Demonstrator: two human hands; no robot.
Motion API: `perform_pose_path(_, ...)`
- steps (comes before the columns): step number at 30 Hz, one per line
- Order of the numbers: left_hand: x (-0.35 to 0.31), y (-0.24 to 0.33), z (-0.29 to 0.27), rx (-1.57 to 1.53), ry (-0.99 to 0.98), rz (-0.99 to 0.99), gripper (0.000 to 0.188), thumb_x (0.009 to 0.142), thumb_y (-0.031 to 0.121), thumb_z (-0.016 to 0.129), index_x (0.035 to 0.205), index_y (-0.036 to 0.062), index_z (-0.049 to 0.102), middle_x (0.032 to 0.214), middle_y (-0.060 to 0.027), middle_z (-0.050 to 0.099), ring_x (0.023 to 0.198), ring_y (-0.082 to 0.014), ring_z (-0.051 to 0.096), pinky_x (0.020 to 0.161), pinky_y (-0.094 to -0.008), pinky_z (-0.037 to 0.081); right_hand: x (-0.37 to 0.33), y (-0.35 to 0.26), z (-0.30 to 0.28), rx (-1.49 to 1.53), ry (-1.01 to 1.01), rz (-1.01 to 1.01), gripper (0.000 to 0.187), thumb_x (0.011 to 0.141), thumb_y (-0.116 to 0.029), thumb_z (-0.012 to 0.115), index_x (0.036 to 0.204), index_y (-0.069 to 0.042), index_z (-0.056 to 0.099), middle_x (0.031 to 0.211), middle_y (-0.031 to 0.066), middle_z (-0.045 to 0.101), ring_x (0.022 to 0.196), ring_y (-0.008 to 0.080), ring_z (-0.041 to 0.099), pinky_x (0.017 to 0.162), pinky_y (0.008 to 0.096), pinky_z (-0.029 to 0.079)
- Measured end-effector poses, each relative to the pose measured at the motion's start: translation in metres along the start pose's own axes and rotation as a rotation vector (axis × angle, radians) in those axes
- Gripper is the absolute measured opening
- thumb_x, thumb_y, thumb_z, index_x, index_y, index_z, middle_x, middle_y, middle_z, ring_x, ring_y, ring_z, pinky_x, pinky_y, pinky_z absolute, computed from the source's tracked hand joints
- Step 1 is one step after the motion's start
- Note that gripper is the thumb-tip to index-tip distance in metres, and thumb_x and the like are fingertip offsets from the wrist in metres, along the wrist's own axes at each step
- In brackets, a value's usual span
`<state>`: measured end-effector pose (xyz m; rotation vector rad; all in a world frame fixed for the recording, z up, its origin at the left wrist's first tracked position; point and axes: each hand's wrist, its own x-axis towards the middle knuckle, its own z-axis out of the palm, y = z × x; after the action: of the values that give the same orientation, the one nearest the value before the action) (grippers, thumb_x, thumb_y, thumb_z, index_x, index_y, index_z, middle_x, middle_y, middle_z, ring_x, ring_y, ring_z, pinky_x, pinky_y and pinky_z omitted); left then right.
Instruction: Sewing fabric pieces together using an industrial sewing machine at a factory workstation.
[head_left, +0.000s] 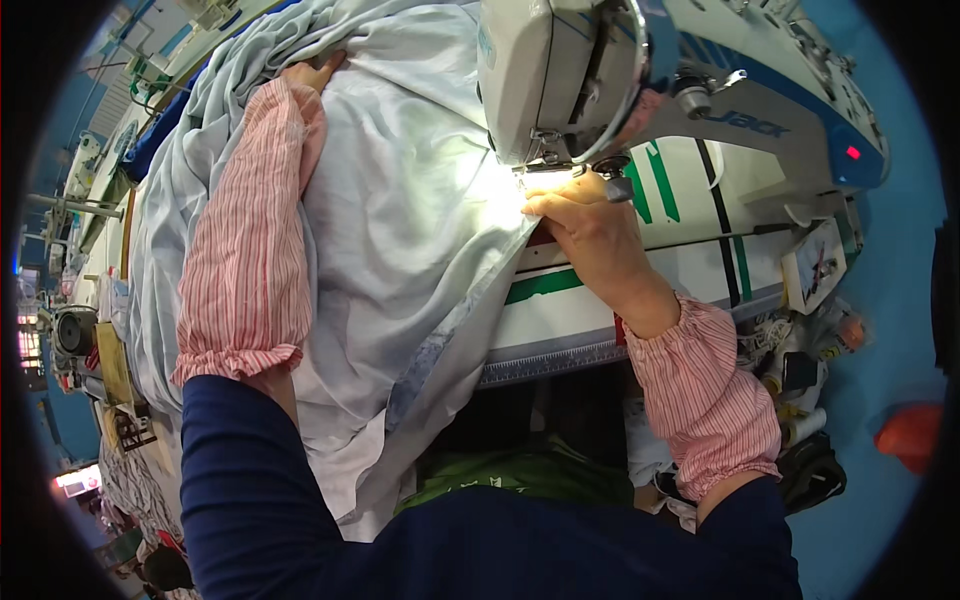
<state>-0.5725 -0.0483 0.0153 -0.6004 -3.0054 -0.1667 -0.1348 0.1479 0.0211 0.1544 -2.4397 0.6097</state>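
A large piece of pale grey-blue fabric (400,190) spreads over the sewing table and hangs down toward my lap. My left hand (316,72) is at its far left, closed on a bunched fold, with the fingertips partly hidden by the cloth. My right hand (592,232) is bent beside the needle area of a white sewing machine (520,80). Its thumb and fingers pinch the fabric's right edge close to the presser foot. A bright lamp washes out the stitching spot, so needle and seam cannot be made out. Striped red-and-white sleeve covers are on both forearms.
The machine's blue-and-white arm (760,130) reaches over the table on the right. A measuring tape strip (560,362) runs along the near table edge. Thread spools (803,427) and a black bag (812,472) sit at lower right. A red bag (908,437) lies farther right.
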Motion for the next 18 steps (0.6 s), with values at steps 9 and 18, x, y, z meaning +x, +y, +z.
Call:
perform_pose_path(9, -0.09, 0.01, -0.046, 0.114, -0.076, 0.297, 0.07, 0.091, 0.058, 0.053, 0.14, 0.0073, 0.049, 0.138, -0.0245, 0.052, 0.127, -0.0386, 0.051, 0.107, -0.0435, 0.04, 0.004, 0.047, 0.027, -0.286, -0.042, 0.189, 0.02, 0.086, -0.006, 0.06, 0.105, -0.008, 0.067, 0.099, 0.0198, 0.059, 0.093, 0.0329, 0.06, 0.076, 0.0415, 0.05)
perform_pose_path(18, -0.32, 0.04, -0.079, -0.216, 0.036, 0.839, 0.062, 0.086, 0.029, 0.072, 0.14, 0.0097, 0.049, 0.147, -0.0195, 0.042, 0.137, -0.0417, 0.039, 0.11, -0.0484, 0.037, 0.005, 0.063, 0.02, -0.222, 0.141, 0.346, 0.011, 0.081, -0.011, 0.065, 0.082, 0.0, 0.063, 0.083, 0.0192, 0.065, 0.094, 0.0399, 0.058, 0.081, 0.0475, 0.046)
